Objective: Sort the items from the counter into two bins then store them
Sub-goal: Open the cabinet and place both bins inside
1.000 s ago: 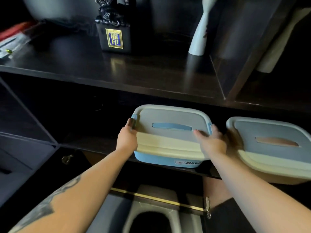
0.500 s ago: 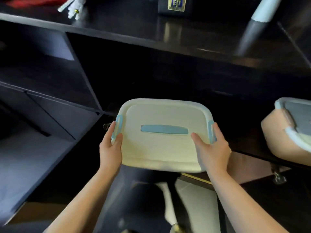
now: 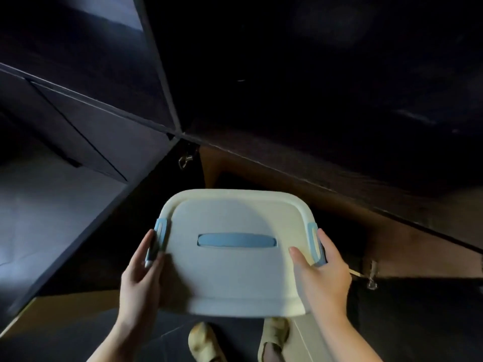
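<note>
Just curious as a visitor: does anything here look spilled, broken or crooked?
Nothing stands out. The lidded bin is held roughly level between the left hand and right hand, lid seated, blue side latches down. No spill shows, though the cabinet is dark.

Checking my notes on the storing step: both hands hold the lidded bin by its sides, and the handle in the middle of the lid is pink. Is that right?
Not quite. The handle in the middle of the lid is blue, not pink, as the head view shows. The rest holds: the left hand and right hand hold the lidded bin by its sides.
</note>
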A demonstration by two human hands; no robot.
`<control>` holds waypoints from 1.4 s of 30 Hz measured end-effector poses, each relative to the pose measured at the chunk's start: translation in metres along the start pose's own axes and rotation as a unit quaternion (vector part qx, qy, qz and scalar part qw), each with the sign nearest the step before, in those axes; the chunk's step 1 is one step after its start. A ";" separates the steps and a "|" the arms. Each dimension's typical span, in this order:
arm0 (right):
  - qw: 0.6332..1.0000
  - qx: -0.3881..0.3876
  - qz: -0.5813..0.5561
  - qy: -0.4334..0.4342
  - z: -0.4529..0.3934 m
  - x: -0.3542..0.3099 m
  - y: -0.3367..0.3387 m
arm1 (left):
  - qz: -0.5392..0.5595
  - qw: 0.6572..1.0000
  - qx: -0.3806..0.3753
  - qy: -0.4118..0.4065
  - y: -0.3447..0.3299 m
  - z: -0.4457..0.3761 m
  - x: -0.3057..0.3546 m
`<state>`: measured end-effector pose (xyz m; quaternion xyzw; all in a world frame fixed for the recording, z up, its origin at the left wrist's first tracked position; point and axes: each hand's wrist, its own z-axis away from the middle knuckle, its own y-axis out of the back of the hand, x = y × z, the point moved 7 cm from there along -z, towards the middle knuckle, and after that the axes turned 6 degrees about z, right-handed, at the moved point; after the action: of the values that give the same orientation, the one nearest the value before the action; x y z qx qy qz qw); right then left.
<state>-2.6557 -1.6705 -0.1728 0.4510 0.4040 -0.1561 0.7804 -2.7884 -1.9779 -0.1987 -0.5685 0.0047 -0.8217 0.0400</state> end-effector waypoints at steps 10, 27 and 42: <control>0.994 -0.078 0.026 -0.066 -0.138 0.168 -0.084 | -0.138 0.983 -0.074 0.097 -0.069 -0.093 -0.189; 0.980 -0.075 -0.024 -0.183 -0.292 0.323 -0.227 | -0.139 0.970 -0.151 0.129 -0.185 -0.281 -0.391; 0.820 -0.232 0.484 0.198 -0.245 0.321 -0.335 | -0.570 0.736 -0.239 -0.277 -0.234 -0.235 -0.449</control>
<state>-2.7787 -1.6111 -0.6793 0.4155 0.3035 0.4327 0.7403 -2.8645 -1.7217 -0.6885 -0.6582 -0.1347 -0.4689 -0.5733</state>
